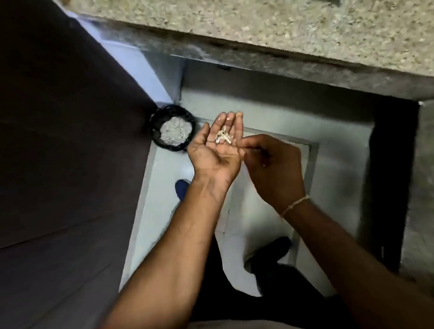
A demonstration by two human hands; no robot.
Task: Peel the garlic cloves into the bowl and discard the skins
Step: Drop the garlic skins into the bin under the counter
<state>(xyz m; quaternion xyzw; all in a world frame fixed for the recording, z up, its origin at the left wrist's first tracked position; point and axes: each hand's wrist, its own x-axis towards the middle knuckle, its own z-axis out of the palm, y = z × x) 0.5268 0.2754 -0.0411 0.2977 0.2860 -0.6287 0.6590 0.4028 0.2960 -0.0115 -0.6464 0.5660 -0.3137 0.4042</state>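
Head view: your left hand [216,147] lies flat, palm up, garlic skins [222,136] on it. Your right hand [270,161], fingers curled, pinches at the skins from 3 o'clock. Black-lined bin [173,127] sits on the floor at 10 o'clock of the hands; granite counter [303,28] at 12.

Two bare forearms reach from the bottom of the frame toward its centre; the left hand [215,148] lies palm up, fingers straight and together, pointing to the upper right; the right hand [272,164], back upward, curls its fingers, tips pinched at the left palm's edge; a thin pale band circles the right wrist.
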